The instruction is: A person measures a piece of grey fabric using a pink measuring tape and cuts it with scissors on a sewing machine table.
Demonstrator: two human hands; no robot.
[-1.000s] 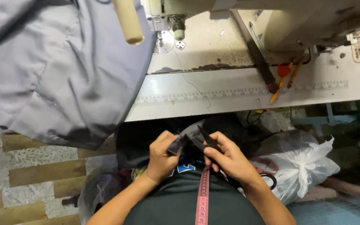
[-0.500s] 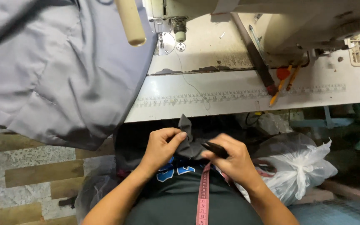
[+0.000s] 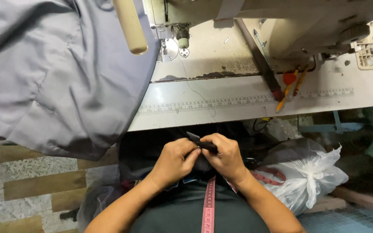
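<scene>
**Fingers pinched on a dark strip below the table**

Fingertips of both my hands meet on a small dark strip (image 3: 200, 144), a narrow piece of fabric, as far as I can tell. My left hand (image 3: 175, 162) closes on it from the left, thumb and forefinger pressed narrow on its near part. My right hand (image 3: 226, 157) clamps it from the right, fingers curled over it. Neither hand is open; both hold the strip and nothing else.

The strip's long axis runs from upper left to lower right, its free end poking up toward the table (image 3: 238, 101). It sits between the two hands, touching both, so neither is nearer; the right covers more of its length.

Just below the strip, a pink tape measure (image 3: 208, 207) hangs down my chest. Right of the strip lies a white plastic bag (image 3: 309, 174) on the floor. Above it, on the table, stand the sewing machine (image 3: 281, 26), long scissors (image 3: 264, 67) and two orange pencils (image 3: 292, 88). Up and left of the strip, a grey garment (image 3: 61, 82) drapes over the table's edge, a pale wooden handle (image 3: 130, 26) over it.
</scene>
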